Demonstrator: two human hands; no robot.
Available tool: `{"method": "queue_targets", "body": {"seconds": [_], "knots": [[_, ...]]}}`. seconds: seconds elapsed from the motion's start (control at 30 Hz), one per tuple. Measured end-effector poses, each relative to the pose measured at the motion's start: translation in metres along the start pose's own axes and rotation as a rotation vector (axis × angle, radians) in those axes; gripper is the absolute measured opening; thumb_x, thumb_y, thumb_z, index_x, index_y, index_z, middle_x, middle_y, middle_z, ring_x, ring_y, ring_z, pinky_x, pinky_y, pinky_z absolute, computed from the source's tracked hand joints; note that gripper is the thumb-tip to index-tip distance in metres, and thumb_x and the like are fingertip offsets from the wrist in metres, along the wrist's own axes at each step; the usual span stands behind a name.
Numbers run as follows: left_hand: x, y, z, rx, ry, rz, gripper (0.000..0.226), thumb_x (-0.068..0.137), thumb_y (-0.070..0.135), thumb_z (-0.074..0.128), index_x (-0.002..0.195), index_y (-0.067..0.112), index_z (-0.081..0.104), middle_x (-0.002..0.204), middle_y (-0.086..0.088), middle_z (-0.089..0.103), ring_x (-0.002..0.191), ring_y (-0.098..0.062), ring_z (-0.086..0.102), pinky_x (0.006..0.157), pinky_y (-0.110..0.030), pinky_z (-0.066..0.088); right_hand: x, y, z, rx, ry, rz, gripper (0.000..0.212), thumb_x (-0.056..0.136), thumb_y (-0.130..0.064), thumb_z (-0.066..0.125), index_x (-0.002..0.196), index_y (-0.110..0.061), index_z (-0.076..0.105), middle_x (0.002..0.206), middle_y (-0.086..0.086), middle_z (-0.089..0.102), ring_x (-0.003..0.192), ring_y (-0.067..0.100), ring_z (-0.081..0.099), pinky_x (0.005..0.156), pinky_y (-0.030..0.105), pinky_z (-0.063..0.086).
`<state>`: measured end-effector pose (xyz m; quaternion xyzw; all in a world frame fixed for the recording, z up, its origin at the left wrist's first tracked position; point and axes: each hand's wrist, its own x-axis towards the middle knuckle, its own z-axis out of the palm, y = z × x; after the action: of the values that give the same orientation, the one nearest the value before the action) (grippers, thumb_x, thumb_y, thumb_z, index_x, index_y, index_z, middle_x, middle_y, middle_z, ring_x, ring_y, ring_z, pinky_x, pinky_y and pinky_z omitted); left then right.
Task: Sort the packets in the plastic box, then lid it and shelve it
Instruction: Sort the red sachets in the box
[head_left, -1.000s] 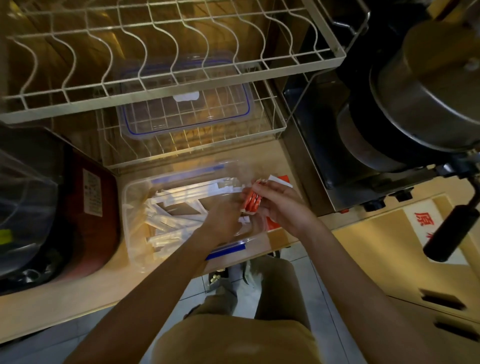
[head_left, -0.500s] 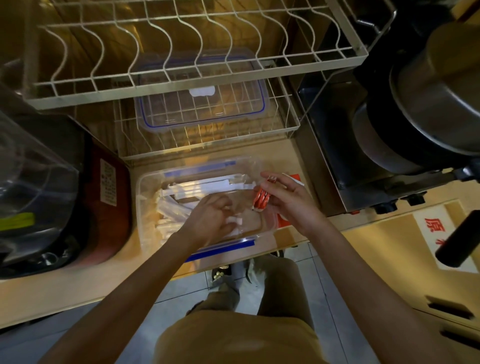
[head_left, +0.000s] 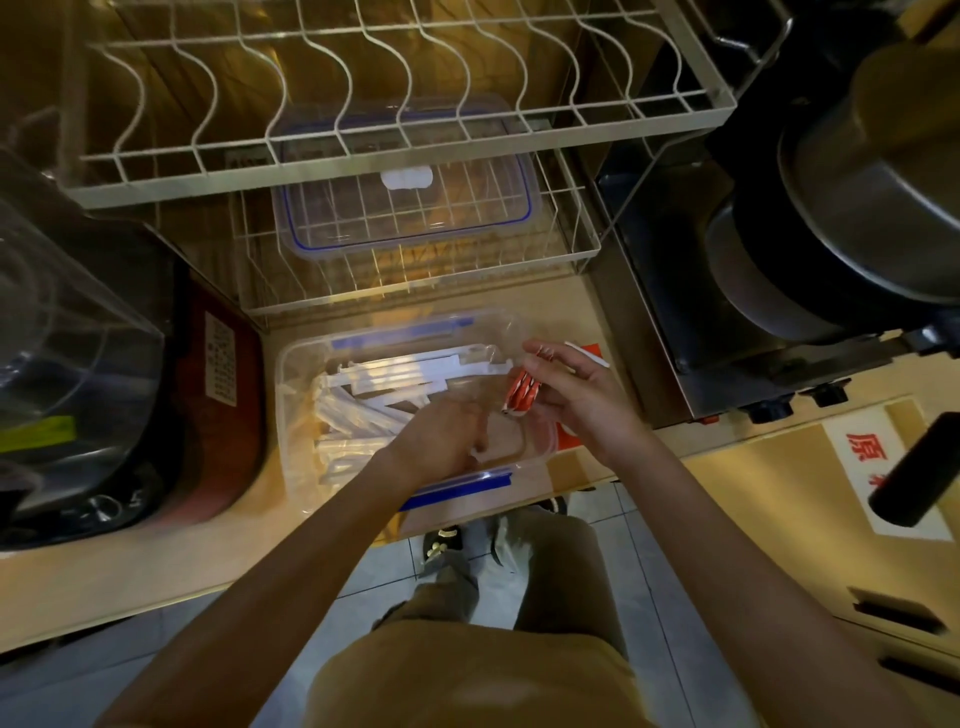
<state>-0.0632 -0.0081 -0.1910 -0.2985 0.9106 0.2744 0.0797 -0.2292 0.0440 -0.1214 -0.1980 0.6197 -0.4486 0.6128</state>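
Observation:
A clear plastic box (head_left: 296, 364) with blue clips sits on the wooden counter below the wire rack. Several long white packets (head_left: 363, 400) lie in its left half. My right hand (head_left: 582, 395) holds a small stack of red-and-white packets (head_left: 522, 392) upright over the box's right end. My left hand (head_left: 441, 441) reaches down into the box's near right part, fingers curled; what they touch is hidden. The box's clear lid (head_left: 405, 208) with a blue seal lies on the lower wire shelf behind the box.
A two-tier wire dish rack (head_left: 363, 171) overhangs the counter. A dark red appliance (head_left: 218, 415) stands left of the box. A metal stove with a large pot (head_left: 857, 197) stands at the right, beside a black handle (head_left: 914, 467). Cardboard boxes (head_left: 779, 519) sit below.
My left hand has dropped from the red packets into the box's near right part. My right hand keeps the stack, with its fingers spread a little more.

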Motion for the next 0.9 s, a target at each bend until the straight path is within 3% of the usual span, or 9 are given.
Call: {"method": "queue_targets", "body": {"seconds": [0.1,0.17,0.23,0.33,0.47,0.53,0.77,0.9], "knots": [[-0.006,-0.006,0.000,0.020,0.030,-0.046,0.014,0.081,0.014,0.060,0.089,0.012,0.072,0.107,-0.004,0.068,0.106,-0.019,0.059,0.090,-0.030,0.048,-0.002,-0.004,0.003,-0.006,0.001,-0.008,0.028,0.082,-0.021,0.067,0.109,-0.019,0.065,0.112,0.011,0.068,0.101,0.023,0.068,0.071,0.022,0.058],[-0.011,-0.008,-0.001,-0.001,0.056,-0.073,0.015,0.082,0.017,0.062,0.093,0.012,0.071,0.111,-0.003,0.067,0.109,-0.016,0.056,0.090,-0.028,0.046,-0.002,-0.007,0.008,-0.122,0.046,-0.026,0.029,0.081,-0.021,0.069,0.109,-0.016,0.065,0.107,0.006,0.068,0.102,0.023,0.066,0.079,0.025,0.058],[-0.015,-0.008,-0.002,-0.047,0.081,-0.074,0.019,0.082,0.019,0.063,0.099,0.015,0.069,0.115,-0.002,0.065,0.109,-0.016,0.056,0.089,-0.028,0.046,0.001,-0.008,0.016,-0.394,0.102,-0.086,0.034,0.078,-0.025,0.071,0.110,-0.014,0.065,0.098,-0.003,0.066,0.099,0.018,0.064,0.086,0.029,0.053],[-0.018,-0.010,-0.002,-0.078,0.104,-0.069,0.025,0.081,0.018,0.063,0.105,0.018,0.067,0.121,0.000,0.064,0.114,-0.016,0.055,0.090,-0.027,0.045,0.007,-0.003,0.033,-0.859,0.080,-0.178,0.035,0.080,-0.033,0.068,0.110,-0.015,0.065,0.100,0.002,0.068,0.093,0.016,0.064,0.080,0.025,0.050],[-0.022,-0.016,-0.001,-0.076,0.147,-0.085,0.024,0.077,0.012,0.065,0.100,0.012,0.070,0.118,-0.005,0.066,0.116,-0.022,0.054,0.090,-0.032,0.046,0.031,0.022,0.054,-1.370,0.033,-0.135,0.025,0.086,-0.027,0.058,0.105,-0.014,0.065,0.104,0.007,0.068,0.099,0.022,0.063,0.085,0.030,0.049],[-0.022,-0.016,0.000,-0.074,0.143,-0.118,0.025,0.077,0.012,0.064,0.101,0.009,0.070,0.118,-0.006,0.065,0.117,-0.023,0.053,0.088,-0.033,0.047,0.040,0.032,0.059,-1.531,0.013,-0.114,0.019,0.088,-0.024,0.055,0.101,-0.015,0.067,0.101,0.006,0.069,0.096,0.022,0.064,0.077,0.028,0.046],[-0.017,-0.017,0.003,-0.078,0.115,-0.172,0.025,0.079,0.012,0.059,0.102,0.009,0.069,0.119,-0.007,0.063,0.118,-0.021,0.050,0.089,-0.032,0.045,0.050,0.051,0.065,-1.634,0.067,-0.088,0.019,0.088,-0.020,0.056,0.104,-0.014,0.065,0.104,0.008,0.068,0.097,0.024,0.065,0.077,0.032,0.052],[-0.016,-0.013,0.002,-0.100,0.128,-0.183,0.023,0.080,0.008,0.057,0.100,0.006,0.069,0.119,-0.010,0.064,0.116,-0.023,0.051,0.088,-0.031,0.044,0.054,0.061,0.073,-1.709,0.091,-0.045,0.022,0.089,-0.012,0.053,0.108,-0.005,0.062,0.110,0.016,0.065,0.100,0.032,0.063,0.079,0.042,0.057]]}}
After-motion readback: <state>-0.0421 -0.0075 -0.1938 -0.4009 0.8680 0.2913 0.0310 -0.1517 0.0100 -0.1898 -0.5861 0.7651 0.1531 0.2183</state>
